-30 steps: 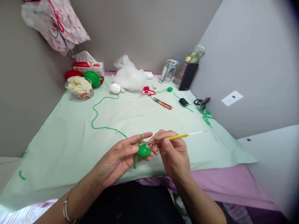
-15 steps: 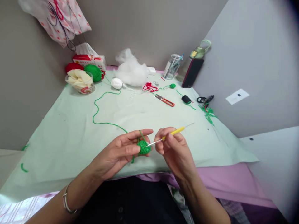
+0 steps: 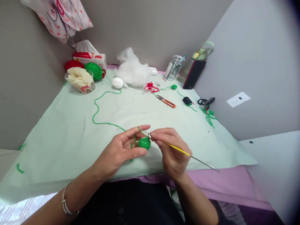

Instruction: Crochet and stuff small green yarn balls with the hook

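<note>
A small green crochet piece [image 3: 144, 143] is pinched between the thumb and fingers of my left hand [image 3: 122, 148]. Green yarn [image 3: 107, 123] runs from the table up over my raised left index finger. My right hand [image 3: 173, 150] grips a crochet hook [image 3: 179, 150] with a yellow handle, and its other metal end points down to the right. The working tip lies at the top edge of the piece, by a loop of yarn; the fingertips partly hide it.
Orange thread snips [image 3: 166, 101], a black yarn bundle [image 3: 187, 100] and red yarn [image 3: 152, 87] lie beyond my hands. Farther back are white stuffing [image 3: 133, 70], a white yarn ball [image 3: 117, 82], a plastic tub [image 3: 81, 84], a glass jar [image 3: 173, 70] and a phone [image 3: 194, 74].
My right hand has turned the hook, so its rear end swung from up-right to down-right. The tip moved from the piece's face to the yarn at its top edge. The piece tilted upright.
</note>
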Motion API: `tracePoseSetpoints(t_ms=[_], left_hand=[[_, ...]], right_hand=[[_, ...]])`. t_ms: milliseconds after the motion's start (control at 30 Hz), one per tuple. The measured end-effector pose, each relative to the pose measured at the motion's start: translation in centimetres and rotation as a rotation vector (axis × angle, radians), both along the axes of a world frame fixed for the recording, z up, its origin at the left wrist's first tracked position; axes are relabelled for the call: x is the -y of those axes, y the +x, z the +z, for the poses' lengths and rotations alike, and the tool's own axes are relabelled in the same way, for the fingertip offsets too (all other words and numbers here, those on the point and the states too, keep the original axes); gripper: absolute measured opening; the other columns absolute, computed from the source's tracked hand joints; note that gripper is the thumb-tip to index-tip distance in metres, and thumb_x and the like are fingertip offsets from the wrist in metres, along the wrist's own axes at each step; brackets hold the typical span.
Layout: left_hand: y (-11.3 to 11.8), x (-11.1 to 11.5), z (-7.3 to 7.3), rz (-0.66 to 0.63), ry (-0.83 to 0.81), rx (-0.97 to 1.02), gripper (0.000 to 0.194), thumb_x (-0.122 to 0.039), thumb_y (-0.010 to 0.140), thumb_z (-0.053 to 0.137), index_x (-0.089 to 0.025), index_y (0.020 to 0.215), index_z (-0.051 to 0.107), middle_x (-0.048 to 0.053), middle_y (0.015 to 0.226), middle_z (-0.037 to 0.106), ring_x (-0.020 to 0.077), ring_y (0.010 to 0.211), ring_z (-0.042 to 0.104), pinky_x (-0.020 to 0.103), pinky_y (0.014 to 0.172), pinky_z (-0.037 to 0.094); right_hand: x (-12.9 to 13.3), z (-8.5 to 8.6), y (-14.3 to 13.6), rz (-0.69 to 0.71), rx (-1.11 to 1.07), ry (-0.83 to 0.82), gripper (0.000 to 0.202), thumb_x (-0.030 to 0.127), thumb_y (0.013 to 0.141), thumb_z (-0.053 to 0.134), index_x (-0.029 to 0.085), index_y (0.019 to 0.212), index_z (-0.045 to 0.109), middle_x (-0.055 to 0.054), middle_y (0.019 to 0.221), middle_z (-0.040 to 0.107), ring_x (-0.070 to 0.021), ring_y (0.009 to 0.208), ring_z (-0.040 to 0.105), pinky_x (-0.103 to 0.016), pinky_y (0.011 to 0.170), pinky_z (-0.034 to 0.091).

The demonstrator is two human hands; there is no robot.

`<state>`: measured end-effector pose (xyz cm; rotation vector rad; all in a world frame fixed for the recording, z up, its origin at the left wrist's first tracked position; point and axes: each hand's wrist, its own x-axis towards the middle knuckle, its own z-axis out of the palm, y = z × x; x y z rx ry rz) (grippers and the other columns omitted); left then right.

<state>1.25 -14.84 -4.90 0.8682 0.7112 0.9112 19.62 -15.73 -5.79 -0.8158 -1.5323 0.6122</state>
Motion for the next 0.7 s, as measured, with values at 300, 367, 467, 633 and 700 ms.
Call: tracePoseSetpoints(t_ms=[300, 367, 467, 633, 700], left_hand=[[-0.1, -0.4, 0.6, 0.083, 0.117, -0.140, 0.071, -0.020, 0.073, 0.090, -0.032, 0.138, 0.067, 0.000, 0.097, 0.066, 0.0204, 0.102, 0.064, 0.036, 0.098, 0.049], [-0.1, -0.5, 0.9, 0.111, 0.167, -0.223, 0.070, -0.022, 0.074, 0.089, -0.030, 0.140, 0.066, 0.001, 0.099, 0.067, 0.0215, 0.107, 0.063, 0.037, 0.105, 0.046], [-0.1, -0.6, 1.3, 0.127, 0.227, -0.310, 0.067, -0.021, 0.076, 0.087, -0.028, 0.139, 0.066, 0.001, 0.101, 0.070, 0.0230, 0.113, 0.062, 0.039, 0.112, 0.041], [-0.1, -0.6, 1.5, 0.122, 0.258, -0.364, 0.066, -0.019, 0.075, 0.086, -0.027, 0.138, 0.067, 0.002, 0.099, 0.072, 0.0245, 0.111, 0.062, 0.041, 0.111, 0.042], [-0.1, -0.6, 1.6, 0.108, 0.257, -0.375, 0.065, -0.020, 0.076, 0.086, -0.027, 0.138, 0.067, 0.003, 0.100, 0.073, 0.0246, 0.111, 0.062, 0.041, 0.110, 0.042]], right_hand=[[-1.2, -0.7, -0.1, 0.208, -0.238, -0.199, 0.015, 0.031, 0.098, 0.066, 0.031, 0.104, 0.080, -0.004, 0.098, 0.081, -0.0201, 0.088, 0.071, -0.035, 0.072, 0.058], [-1.3, -0.8, 0.0, 0.229, -0.316, -0.259, 0.014, 0.032, 0.098, 0.067, 0.030, 0.102, 0.080, -0.004, 0.097, 0.081, -0.0178, 0.081, 0.069, -0.032, 0.069, 0.056], [-1.3, -0.6, 0.2, 0.247, -0.367, -0.331, 0.016, 0.038, 0.097, 0.068, 0.027, 0.098, 0.079, -0.005, 0.094, 0.080, -0.0168, 0.072, 0.067, -0.033, 0.067, 0.057], [-1.4, -0.1, 1.1, 0.311, -0.318, -0.340, 0.018, 0.038, 0.099, 0.064, 0.024, 0.098, 0.076, -0.006, 0.096, 0.080, -0.0178, 0.074, 0.070, -0.035, 0.069, 0.059], [-1.4, 0.1, 1.5, 0.339, -0.279, -0.334, 0.019, 0.037, 0.101, 0.062, 0.024, 0.099, 0.076, -0.006, 0.097, 0.081, -0.0180, 0.075, 0.071, -0.036, 0.070, 0.060]])
